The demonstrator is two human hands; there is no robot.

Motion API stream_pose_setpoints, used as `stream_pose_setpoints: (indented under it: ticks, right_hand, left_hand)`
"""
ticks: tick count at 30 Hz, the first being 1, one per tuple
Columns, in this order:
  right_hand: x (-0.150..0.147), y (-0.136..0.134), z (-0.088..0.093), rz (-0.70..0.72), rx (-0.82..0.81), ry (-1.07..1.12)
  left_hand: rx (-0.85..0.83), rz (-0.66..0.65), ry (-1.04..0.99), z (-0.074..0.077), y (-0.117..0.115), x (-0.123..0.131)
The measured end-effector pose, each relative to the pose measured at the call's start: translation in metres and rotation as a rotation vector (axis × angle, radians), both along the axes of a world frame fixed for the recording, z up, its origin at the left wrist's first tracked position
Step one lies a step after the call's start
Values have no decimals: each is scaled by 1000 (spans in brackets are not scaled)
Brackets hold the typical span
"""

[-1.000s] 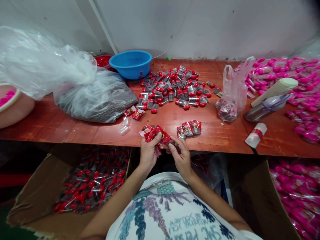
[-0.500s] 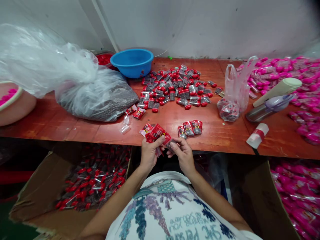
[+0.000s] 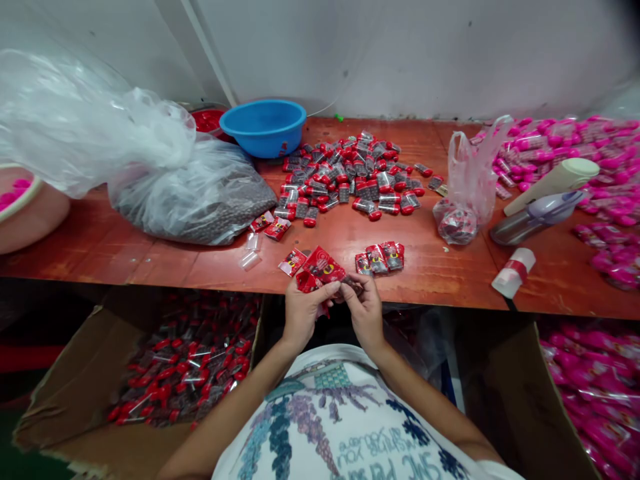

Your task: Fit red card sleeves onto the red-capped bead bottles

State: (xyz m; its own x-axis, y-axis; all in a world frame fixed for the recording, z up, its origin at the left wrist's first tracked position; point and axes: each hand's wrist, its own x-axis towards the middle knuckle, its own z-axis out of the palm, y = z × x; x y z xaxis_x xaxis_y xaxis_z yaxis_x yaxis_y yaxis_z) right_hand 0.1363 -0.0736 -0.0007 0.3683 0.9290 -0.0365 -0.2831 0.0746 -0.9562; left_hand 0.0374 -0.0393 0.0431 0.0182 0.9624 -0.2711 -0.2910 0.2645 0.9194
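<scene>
Both hands meet at the table's front edge. My left hand (image 3: 303,308) is closed around red printed wrappers (image 3: 323,265), thumb on top. My right hand (image 3: 365,308) pinches a small clear container with dark contents (image 3: 354,287), right against the wrappers; its lower part is hidden by my fingers. Just beyond my left hand lies a loose red printed packet (image 3: 293,262). To the right of my hands is a short row of wrapped containers (image 3: 379,259). Farther left are two more red packets (image 3: 278,228) and clear plastic pieces (image 3: 250,260).
A heap of red-capped containers (image 3: 345,170) covers the table's middle, beside a blue basin (image 3: 263,127). A clear sack of dark beads (image 3: 200,200) sits left. At right stand a knotted plastic bag (image 3: 463,193), a steel bottle (image 3: 533,219) and pink containers (image 3: 560,147). Below is a cardboard box (image 3: 65,387).
The wrappers have shifted slightly to the right and up in my left hand. My right hand's fingers have drawn in closer to my left thumb. The table items stay put.
</scene>
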Motion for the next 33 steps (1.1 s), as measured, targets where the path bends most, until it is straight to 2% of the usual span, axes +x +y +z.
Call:
stream_pose_setpoints:
  ticks: [4,9,13,17,24,29,33]
  right_hand:
    - [-1,0,-3,-49,35,-90]
    - [-2,3,0,67,-29,171]
    - [0,6,-1,17,-39,207]
    - [0,6,-1,14,-23,131]
    - [0,3,3,29,74,-173]
    - [-3,2,7,106,3,-8]
    - [-4,2,10,145,-53,105]
  left_hand:
    - [-13,-16,-16,-2,2,-3]
    - [-29,18,-83,-3,6,-7]
    - [-55,30,-164,-3,11,-13]
    - [-106,-72,-155,-3,12,-17]
    - [-34,-22,-51,-9,15,-14]
    - [2,-48,-35,-7,20,-17]
    - [2,-134,-46,-4,22,-23]
